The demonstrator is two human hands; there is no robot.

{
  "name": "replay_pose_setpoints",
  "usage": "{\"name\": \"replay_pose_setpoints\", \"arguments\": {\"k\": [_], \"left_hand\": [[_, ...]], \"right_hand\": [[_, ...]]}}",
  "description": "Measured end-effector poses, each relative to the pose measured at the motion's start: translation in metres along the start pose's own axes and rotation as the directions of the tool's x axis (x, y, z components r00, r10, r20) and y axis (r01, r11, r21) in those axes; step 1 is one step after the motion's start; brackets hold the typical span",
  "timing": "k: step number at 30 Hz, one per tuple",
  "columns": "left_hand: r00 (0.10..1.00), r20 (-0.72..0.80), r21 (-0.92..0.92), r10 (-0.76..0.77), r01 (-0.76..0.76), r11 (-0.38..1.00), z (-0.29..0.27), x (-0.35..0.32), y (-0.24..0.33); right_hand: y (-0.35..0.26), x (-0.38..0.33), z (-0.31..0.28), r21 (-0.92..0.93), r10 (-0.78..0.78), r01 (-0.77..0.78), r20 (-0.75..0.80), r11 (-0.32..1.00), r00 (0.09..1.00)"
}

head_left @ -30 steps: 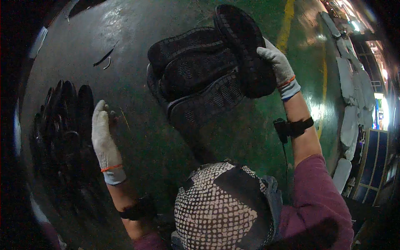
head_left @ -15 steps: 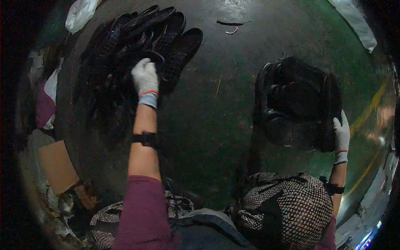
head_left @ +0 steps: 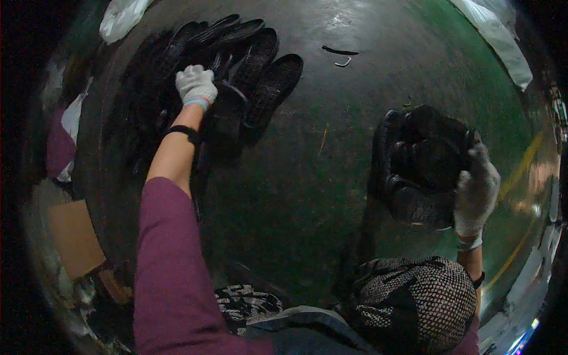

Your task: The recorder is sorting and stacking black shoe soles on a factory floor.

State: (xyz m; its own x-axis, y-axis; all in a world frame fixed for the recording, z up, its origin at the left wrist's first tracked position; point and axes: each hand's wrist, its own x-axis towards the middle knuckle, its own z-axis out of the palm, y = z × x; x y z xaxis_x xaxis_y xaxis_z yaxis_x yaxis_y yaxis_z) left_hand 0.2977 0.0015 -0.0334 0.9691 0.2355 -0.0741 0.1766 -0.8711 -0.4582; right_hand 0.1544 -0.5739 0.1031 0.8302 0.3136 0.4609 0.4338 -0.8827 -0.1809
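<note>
A heap of black shoe soles (head_left: 263, 89) with patterned treads lies at the far left, several of them fanned out. My left hand (head_left: 196, 84), in a white knit glove, is closed over a dark sole in this heap; its fingertips are hidden. A curved black sole (head_left: 228, 112) lies just below and right of that hand. On the right, more black soles (head_left: 423, 207) are set together in a compact stack. My gloved right hand (head_left: 478, 192) grips the stack's right edge, with the thumb toward the stack and the fingers pointing away from me.
Between the heap and the stack runs dark green floor (head_left: 290, 177). A black strip (head_left: 340, 51) and a small white hook-shaped piece (head_left: 343, 61) lie farther off. Brown cardboard (head_left: 76, 236) is at the left, white plastic sheeting (head_left: 500, 44) at upper right. A checked fabric-covered knee (head_left: 420, 302) rises near me.
My left hand has shifted slightly left and away over the heap. My right hand has moved up from the stack's outer side onto its right edge. The view has shifted a little.
</note>
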Motion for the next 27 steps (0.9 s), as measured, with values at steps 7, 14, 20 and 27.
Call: {"name": "replay_pose_setpoints", "arguments": {"k": [7,14,20,27], "left_hand": [[0.992,0.119,-0.441,-0.027,0.078,0.894,-0.026,-0.003,-0.045],[0.967,-0.256,-0.967,-0.018,-0.255,0.017,-0.065,-0.060,0.042],[0.958,-0.113,-0.955,0.265,-0.031,-0.294,-0.098,-0.133,0.126],[0.940,0.219,-0.916,0.262,0.291,-0.276,-0.044,-0.028,0.080]], "right_hand": [[-0.071,0.029,0.067,0.451,-0.283,0.183,0.163,0.873,0.945],[-0.130,0.056,0.175,0.790,0.136,-0.527,0.512,0.313,0.848],[-0.141,0.064,0.196,0.782,0.171,-0.603,0.580,0.156,0.797],[-0.139,0.067,0.146,0.770,0.253,-0.638,0.613,0.023,0.749]]}}
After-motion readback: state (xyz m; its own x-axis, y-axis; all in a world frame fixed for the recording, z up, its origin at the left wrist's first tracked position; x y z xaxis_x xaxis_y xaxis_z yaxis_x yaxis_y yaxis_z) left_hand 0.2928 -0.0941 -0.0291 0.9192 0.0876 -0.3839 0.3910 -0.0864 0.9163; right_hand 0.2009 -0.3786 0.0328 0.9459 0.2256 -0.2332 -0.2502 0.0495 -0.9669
